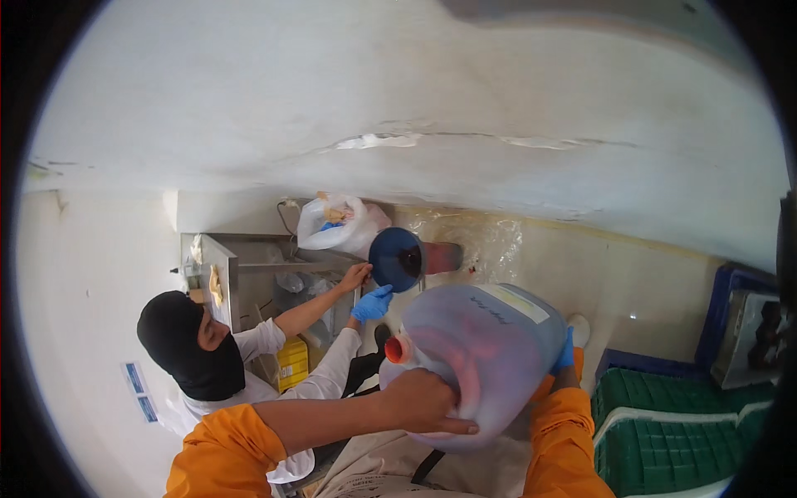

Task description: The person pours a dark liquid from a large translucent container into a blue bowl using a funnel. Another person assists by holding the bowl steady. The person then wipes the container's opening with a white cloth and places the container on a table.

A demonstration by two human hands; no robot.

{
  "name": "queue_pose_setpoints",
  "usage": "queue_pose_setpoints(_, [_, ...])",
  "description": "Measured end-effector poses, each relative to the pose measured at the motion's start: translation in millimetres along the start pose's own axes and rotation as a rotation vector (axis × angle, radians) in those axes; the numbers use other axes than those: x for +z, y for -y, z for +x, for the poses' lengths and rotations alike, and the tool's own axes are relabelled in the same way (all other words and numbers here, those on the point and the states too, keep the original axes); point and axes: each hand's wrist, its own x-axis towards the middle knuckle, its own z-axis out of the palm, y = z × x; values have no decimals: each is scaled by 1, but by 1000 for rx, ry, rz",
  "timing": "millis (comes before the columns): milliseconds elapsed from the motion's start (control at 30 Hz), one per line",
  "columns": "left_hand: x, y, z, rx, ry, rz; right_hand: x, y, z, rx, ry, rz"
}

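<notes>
A large translucent plastic jerrycan (pixel 492 348) with reddish liquid inside is held tilted before me, its neck (pixel 397 350) pointing left. Red shows at the neck; whether a cap is on it I cannot tell. My bare left hand (pixel 426 398) grips the handle near the neck. At the can's far right end, my blue-gloved right hand (pixel 565 353) supports the base, partly hidden behind it. Beyond the neck, a co-worker's two hands, one bare and one blue-gloved, hold a dark blue funnel (pixel 392 261) with dark liquid in it. A red-stained container (pixel 443 258) shows beside the funnel.
A co-worker (pixel 199 355) in a black head covering stands at left by a metal table (pixel 218 274). A white plastic bag (pixel 333 227) and clear plastic sheeting (pixel 498 249) lie along the wall. Green crates (pixel 666 448) and a blue crate (pixel 716 317) stand at right.
</notes>
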Motion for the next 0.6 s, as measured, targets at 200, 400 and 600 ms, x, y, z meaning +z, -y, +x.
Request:
queue_pose_setpoints(200, [0,9,-4,54,-68,-44,18,2,-25,-137,-107,-126])
queue_pose_setpoints(400, [3,34,8,155,-178,-58,0,3,-7,-213,-109,-170])
queue_pose_setpoints(600, [5,61,37,237,-241,-73,0,10,3,-218,-128,-206])
